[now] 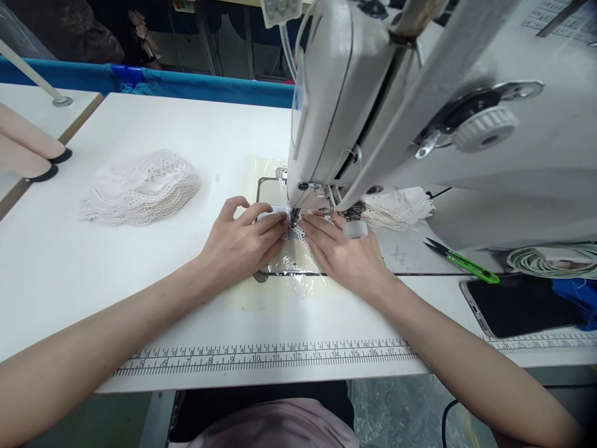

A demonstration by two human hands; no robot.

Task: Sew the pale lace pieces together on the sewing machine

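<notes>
Both hands lie on the sewing machine [321, 118] bed, one on each side of the presser foot [293, 214]. My left hand [240, 239] has its fingers stretched toward the foot, the forefinger bent and raised. Its fingertips rest on a small white piece of fabric, mostly covered. My right hand [345, 252] lies with outstretched fingers on a strip of white eyelet lace [302, 236] just right of the foot. More gathered lace [396, 208] lies behind that hand, under the machine arm. The needle tip is hard to make out.
A pile of lace [142, 186] sits on the white table [186, 317] at left. Green thread snips [461, 258], a coiled cord [555, 258] and a phone [522, 305] lie at right. A printed ruler [280, 358] runs along the front edge. Pale legs with black tips [28, 140] reach in from the left.
</notes>
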